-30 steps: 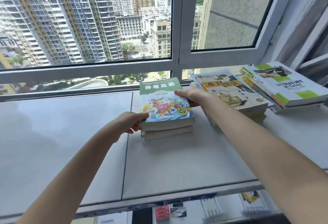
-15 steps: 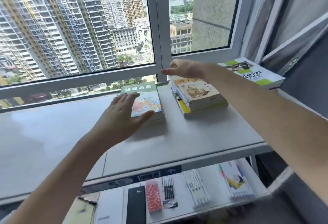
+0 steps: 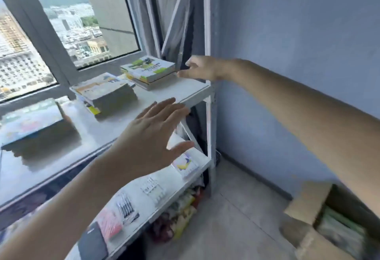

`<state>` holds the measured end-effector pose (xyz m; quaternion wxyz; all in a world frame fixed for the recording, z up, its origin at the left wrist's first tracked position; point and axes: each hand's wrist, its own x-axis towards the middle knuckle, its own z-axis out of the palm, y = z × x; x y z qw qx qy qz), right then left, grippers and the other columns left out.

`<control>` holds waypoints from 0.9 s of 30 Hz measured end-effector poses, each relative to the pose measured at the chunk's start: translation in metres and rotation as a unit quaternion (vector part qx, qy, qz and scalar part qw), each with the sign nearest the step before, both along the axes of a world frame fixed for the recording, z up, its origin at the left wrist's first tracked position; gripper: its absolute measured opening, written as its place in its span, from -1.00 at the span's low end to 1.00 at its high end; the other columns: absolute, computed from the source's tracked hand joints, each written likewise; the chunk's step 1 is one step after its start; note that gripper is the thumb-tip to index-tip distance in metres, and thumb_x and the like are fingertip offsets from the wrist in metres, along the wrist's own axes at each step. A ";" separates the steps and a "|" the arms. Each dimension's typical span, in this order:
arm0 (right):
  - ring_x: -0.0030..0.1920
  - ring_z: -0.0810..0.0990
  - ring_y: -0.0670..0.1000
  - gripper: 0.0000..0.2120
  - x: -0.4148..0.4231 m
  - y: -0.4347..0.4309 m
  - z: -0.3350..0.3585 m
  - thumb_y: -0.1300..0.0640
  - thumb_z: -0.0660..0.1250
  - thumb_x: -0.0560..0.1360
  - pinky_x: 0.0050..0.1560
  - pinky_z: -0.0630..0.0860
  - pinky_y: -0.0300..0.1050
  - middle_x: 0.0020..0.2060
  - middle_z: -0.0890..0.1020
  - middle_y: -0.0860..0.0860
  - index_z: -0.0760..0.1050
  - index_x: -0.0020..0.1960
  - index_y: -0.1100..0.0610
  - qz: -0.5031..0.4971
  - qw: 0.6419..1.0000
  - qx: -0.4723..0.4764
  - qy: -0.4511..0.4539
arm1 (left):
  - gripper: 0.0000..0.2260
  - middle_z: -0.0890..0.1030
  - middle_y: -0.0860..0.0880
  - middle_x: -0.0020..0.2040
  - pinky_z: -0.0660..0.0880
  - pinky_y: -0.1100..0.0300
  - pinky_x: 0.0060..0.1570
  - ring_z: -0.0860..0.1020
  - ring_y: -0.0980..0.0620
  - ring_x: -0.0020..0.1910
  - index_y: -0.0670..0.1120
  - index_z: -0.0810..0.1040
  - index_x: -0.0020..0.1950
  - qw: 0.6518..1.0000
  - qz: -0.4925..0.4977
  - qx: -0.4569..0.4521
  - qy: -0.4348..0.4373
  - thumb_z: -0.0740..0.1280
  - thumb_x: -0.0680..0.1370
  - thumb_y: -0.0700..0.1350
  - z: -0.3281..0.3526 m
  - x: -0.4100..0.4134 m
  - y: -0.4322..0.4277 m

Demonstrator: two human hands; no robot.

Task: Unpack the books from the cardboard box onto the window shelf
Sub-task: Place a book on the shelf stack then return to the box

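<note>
Fingers (image 3: 164, 107) splayed (left hand (image 3: 152, 136)), empty, midair.

So on the window shelf (image 3: 181, 93) there are three book stacks in a row along the glass: the left stack (image 3: 35, 123), the middle stack (image 3: 104, 93) beside it, and the right stack (image 3: 149, 70) back in the corner by the curtain (image 3: 176, 23). A lower shelf (image 3: 164, 189) below holds small stationery packs side by side. The cardboard box (image 3: 308, 208) sits on the floor (image 3: 236, 229) off to the right, against the wall (image 3: 298, 43), with books (image 3: 339, 229) inside.
</note>
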<state>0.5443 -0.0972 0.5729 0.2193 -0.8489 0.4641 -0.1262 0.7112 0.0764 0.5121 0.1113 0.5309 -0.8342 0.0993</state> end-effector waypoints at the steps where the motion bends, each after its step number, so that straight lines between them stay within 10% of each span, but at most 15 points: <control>1: 0.23 0.43 0.06 -0.27 -0.026 0.008 -0.011 -0.32 0.20 0.46 0.25 0.34 -0.05 0.32 0.43 0.08 0.27 0.41 0.19 -0.026 1.000 0.009 0.005 | -0.37 0.37 -0.02 0.45 0.19 -0.02 0.45 0.26 -0.03 0.47 -0.05 0.33 0.44 1.000 -0.021 0.013 -0.002 0.11 0.49 0.30 -0.005 -0.019 0.006; 14: 0.42 0.30 0.11 -0.25 -0.454 0.152 -0.143 -0.30 0.19 0.48 0.35 0.29 -0.01 0.46 0.29 0.10 0.17 0.48 0.15 -0.317 0.936 0.122 0.090 | -0.33 0.30 0.03 0.49 -0.01 0.05 0.48 0.15 0.00 0.52 0.01 0.23 0.48 0.956 -0.269 0.102 -0.065 -0.06 0.50 0.36 -0.110 -0.343 0.045; 27: 0.36 0.40 0.06 -0.30 -0.742 0.171 -0.379 -0.33 0.20 0.44 0.32 0.35 0.02 0.39 0.41 0.04 0.28 0.42 0.07 -0.409 0.868 0.281 0.010 | -0.40 0.26 0.02 0.50 0.05 0.01 0.48 0.11 0.00 0.52 0.00 0.20 0.49 0.914 -0.274 0.277 -0.116 0.08 0.54 0.28 -0.313 -0.657 -0.036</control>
